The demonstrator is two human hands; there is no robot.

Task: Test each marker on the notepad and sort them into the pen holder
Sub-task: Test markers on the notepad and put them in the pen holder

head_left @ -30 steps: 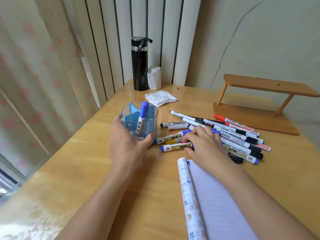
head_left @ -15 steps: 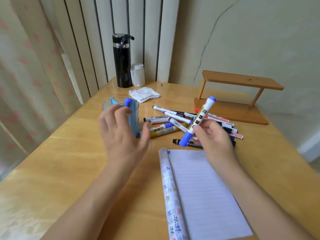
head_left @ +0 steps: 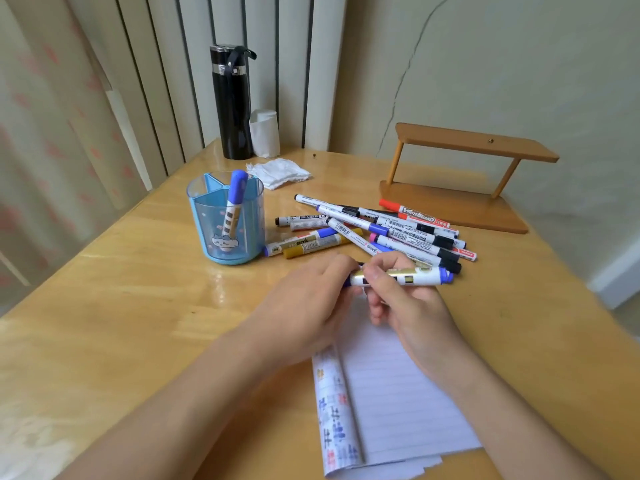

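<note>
A white marker with blue ends (head_left: 412, 278) lies level above the top of the lined notepad (head_left: 391, 393). My right hand (head_left: 405, 303) grips its barrel. My left hand (head_left: 311, 299) closes its fingers round the marker's left end, hiding the cap there. The blue see-through pen holder (head_left: 227, 233) stands at the left with one blue-capped marker (head_left: 234, 202) upright in it. A pile of several markers (head_left: 374, 232) lies on the table just beyond my hands.
A black flask (head_left: 231, 102) and a white paper roll (head_left: 265, 133) stand at the table's back edge, a crumpled tissue (head_left: 278, 171) in front of them. A small wooden shelf (head_left: 464, 174) sits at the back right. The notepad's cover is folded back on its left.
My right hand picked one blue marker from the pile, raised it and turned it level over the notepad. My left hand left the pen holder and came across to grip the marker's left end.
</note>
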